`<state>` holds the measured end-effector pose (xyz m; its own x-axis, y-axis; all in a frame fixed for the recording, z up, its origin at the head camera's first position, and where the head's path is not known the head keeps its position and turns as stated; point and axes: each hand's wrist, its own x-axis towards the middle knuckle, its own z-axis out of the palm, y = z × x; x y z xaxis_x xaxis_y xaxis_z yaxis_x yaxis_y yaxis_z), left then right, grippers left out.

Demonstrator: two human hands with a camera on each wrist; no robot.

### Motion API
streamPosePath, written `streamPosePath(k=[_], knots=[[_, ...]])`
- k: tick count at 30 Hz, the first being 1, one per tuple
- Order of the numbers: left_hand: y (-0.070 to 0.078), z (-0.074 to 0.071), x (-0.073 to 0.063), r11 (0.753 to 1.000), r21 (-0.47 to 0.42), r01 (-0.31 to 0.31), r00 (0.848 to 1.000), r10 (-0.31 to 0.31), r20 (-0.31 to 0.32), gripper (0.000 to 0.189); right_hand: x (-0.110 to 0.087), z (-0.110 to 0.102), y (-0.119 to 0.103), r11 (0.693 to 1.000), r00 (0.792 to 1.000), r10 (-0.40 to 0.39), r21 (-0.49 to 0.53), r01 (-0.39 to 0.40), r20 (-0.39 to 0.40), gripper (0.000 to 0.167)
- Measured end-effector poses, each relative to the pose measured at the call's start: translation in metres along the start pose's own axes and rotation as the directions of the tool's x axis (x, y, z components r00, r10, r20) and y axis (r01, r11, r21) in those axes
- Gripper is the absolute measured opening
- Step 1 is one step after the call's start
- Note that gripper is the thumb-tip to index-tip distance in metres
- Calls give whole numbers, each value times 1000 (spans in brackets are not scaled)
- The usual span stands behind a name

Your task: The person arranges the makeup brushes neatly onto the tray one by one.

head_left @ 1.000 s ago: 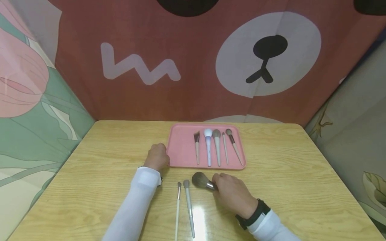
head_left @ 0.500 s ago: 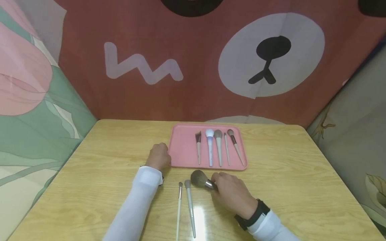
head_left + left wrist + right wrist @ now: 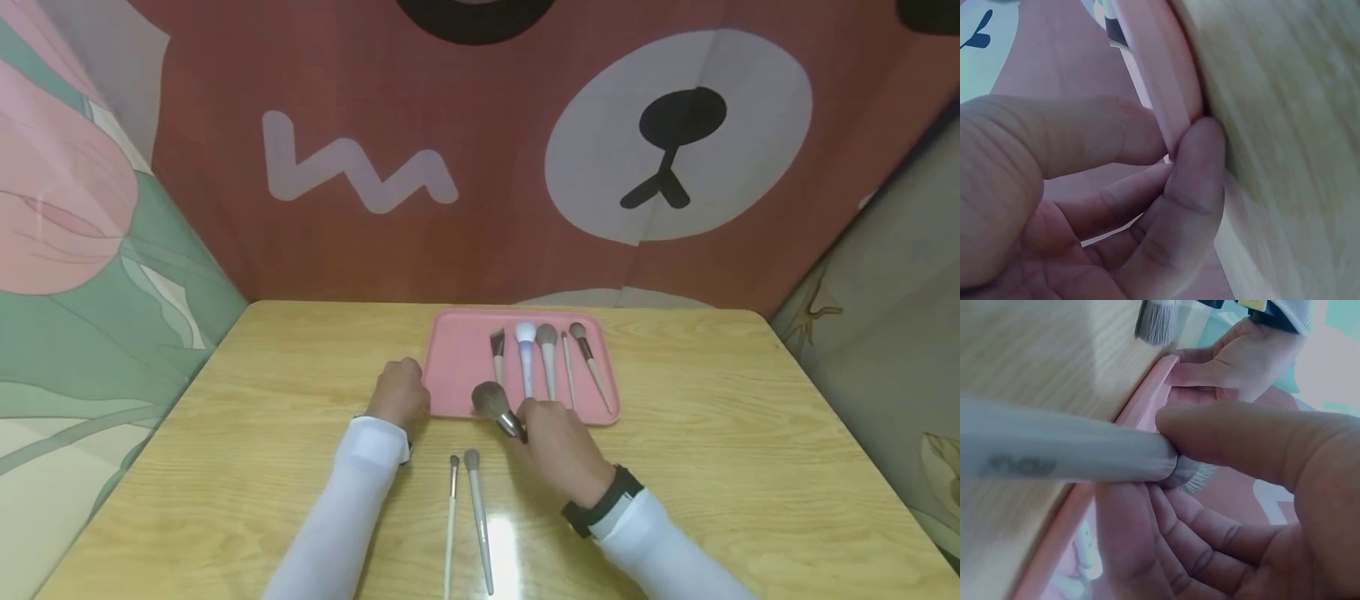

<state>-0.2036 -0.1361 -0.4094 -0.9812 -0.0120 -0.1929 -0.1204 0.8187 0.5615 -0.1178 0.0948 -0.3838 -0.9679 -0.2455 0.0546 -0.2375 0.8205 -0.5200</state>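
My left hand [image 3: 400,392] pinches the near left corner of the pink tray [image 3: 453,358]; the left wrist view has thumb and fingertips on either side of its rim [image 3: 1169,81]. A large fluffy makeup brush [image 3: 492,400] is in my right hand [image 3: 562,446], pinched near its ferrule. Its bristle head points up and left, overlapping the tray's near edge in the head view. Seen from the right wrist, its pale handle [image 3: 1079,444] runs between thumb and fingers. Several makeup brushes lie side by side on the tray's right half, among them a white-headed brush [image 3: 526,333].
Two slim makeup brushes lie on the wooden table [image 3: 225,467] in front of the tray: a thin pale-handled brush [image 3: 452,517] and a grey-handled brush [image 3: 480,517]. Behind the table hangs a brown bear-print cloth [image 3: 480,250].
My right hand has moved forward with the large makeup brush, from the table in front of the tray to its near edge. The left hand keeps its hold on the tray.
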Motion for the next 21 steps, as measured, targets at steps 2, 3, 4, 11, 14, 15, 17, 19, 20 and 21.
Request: streamPosePath(k=[2,3,4,11,14,15,17,19,20,21], knots=[[-1,0,0,1000,-2,-1,1000,1,-2,9,6,2,-1,1000,1000,20,13,-20,2,16],[-1,0,0,1000,-4,-2,1000,2,-2,9,9,3,-1,999,1000,30,19,-30,4,17],[-1,0,0,1000,-4,-2,1000,2,-3,9,12,3,-1,999,999,45,26,-45,7,17],[-2,-1,0,1000,6,3,1000,-3,-17,9,35,8,-6,991,993,115,62,-117,24,17],[-2,-1,0,1000,1,9,1000,-9,-18,9,45,9,-6,988,991,133,79,-136,34,25],[-2,-1,0,1000,0,9,1000,-9,-19,9,48,10,-6,986,989,141,89,-143,38,29],[-2,-1,-1,1000,2,4,1000,-4,-23,10,54,11,-6,983,988,149,104,-152,42,34],[-2,0,-1,1000,5,-6,1000,6,-25,11,61,11,-6,980,986,159,116,-164,47,37],[-2,0,-1,1000,9,-9,1000,9,-28,11,64,11,-6,979,986,161,122,-165,46,37],[-2,1,-1,1000,14,-15,999,16,-31,12,67,11,-6,977,985,163,128,-168,47,37]])
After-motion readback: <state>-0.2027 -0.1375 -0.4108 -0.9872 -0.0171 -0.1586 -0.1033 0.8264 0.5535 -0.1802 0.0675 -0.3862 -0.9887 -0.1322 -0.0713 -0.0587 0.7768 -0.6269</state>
